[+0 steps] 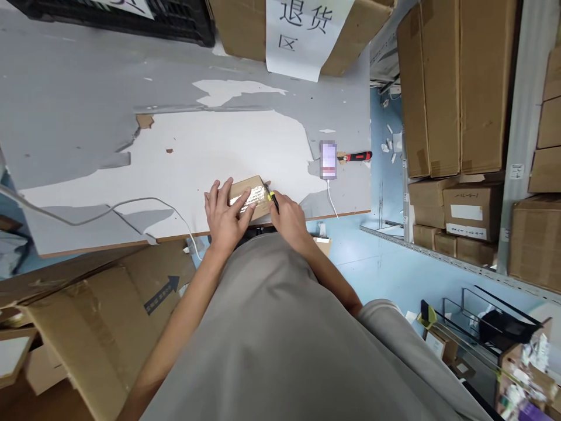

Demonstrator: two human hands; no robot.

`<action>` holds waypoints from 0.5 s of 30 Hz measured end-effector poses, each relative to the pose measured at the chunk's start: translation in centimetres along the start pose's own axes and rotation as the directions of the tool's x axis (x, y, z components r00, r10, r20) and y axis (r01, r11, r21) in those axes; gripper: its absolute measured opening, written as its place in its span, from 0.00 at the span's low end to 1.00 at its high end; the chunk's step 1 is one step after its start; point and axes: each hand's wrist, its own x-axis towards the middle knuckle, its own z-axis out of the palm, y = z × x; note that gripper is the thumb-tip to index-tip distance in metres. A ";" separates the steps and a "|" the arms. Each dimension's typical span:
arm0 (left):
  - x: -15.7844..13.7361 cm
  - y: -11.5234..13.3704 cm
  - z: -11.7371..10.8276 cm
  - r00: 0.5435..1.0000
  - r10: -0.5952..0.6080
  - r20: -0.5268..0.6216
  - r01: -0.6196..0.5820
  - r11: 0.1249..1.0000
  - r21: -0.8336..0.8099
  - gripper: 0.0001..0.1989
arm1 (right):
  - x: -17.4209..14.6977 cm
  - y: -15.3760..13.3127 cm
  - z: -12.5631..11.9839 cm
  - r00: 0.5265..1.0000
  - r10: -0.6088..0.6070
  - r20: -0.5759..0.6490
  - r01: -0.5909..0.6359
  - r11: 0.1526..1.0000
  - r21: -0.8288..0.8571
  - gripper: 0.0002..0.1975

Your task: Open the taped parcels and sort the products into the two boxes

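A small cardboard box [237, 189] with shiny clear tape across its top lies at the table's near edge. My left hand [225, 219] holds it from the left, fingers spread over its top and near side. A yellow-and-black utility knife [272, 197] is gripped in my right hand [288, 218]. Its tip is at the box's right end; whether the blade touches the tape is too small to tell.
On the worn grey-and-white table [210, 140] lie a phone [328, 159] with a white cable and a red-and-black handled tool [359, 156]. A black crate [175, 26] and a labelled carton [243, 35] stand behind. Shelved boxes [464, 204] line the right; a large carton [100, 316] sits lower left.
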 end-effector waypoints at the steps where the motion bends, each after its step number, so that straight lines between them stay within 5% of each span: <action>1: 0.0 0.0 0.0 1.000 0.001 0.000 -0.001 1.000 -0.004 0.26 | 0.1 -0.4 -0.2 1.000 0.017 0.017 -0.016 0.999 -0.027 0.22; 8: 0.0 0.2 0.1 1.000 -0.010 -0.015 0.009 1.000 -0.019 0.28 | 1.5 -3.9 -1.5 0.991 0.110 0.072 -0.100 0.986 -0.135 0.25; 15: 0.0 0.3 0.0 1.000 0.001 -0.004 -0.001 1.000 -0.008 0.24 | -1.0 -3.5 -1.1 0.973 0.189 0.135 -0.164 0.971 -0.175 0.22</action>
